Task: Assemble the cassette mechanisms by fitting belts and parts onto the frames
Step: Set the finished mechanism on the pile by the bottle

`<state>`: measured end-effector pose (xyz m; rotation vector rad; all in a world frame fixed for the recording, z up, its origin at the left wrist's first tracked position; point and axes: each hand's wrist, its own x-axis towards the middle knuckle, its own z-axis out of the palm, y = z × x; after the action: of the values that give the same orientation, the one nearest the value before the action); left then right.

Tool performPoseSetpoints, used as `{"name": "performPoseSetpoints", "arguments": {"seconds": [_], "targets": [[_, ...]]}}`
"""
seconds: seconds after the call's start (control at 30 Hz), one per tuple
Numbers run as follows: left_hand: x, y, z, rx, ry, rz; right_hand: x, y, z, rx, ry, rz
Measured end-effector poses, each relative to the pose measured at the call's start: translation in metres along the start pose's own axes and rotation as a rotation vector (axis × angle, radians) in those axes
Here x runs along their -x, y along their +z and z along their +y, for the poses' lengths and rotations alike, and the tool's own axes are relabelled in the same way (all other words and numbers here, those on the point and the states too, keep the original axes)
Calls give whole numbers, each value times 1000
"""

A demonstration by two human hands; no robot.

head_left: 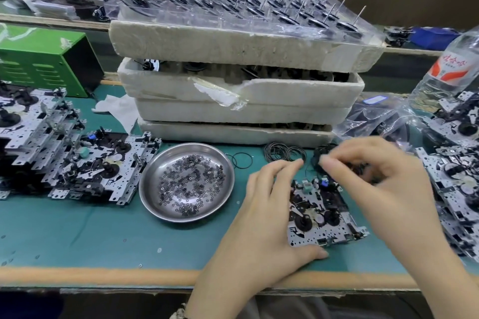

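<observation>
The left hand (261, 215) and right hand (383, 176) are bare, forearms uncovered; grey clothing (285, 305) shows at the frame's bottom centre.

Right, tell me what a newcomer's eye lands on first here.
The stack of foam trays at the back centre, topped with rows of spindles. In front of it, a steel dish of tiny washers. At the front right, the left hand holds a frame while the right hand hovers, blurred, above it.
</observation>
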<state>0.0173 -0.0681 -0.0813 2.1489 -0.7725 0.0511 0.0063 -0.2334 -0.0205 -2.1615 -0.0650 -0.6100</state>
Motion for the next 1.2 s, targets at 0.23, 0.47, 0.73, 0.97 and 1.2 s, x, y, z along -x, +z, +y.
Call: {"name": "performPoseSetpoints", "arguments": {"seconds": [0.23, 0.47, 0.73, 0.97, 1.2], "targets": [[2, 7, -8, -4, 6, 42, 17, 17, 14, 346, -12, -138], [2, 10, -10, 17, 5, 63, 7, 20, 5, 391, 92, -271], [2, 9, -10, -14, -1, 40, -18, 13, -2, 438, 147, -504], [2, 8, -10, -16, -10, 35, -22, 12, 0, 429, 123, -542], [2, 8, -10, -22, -8, 36, -27, 10, 6, 341, 82, -575]]}}
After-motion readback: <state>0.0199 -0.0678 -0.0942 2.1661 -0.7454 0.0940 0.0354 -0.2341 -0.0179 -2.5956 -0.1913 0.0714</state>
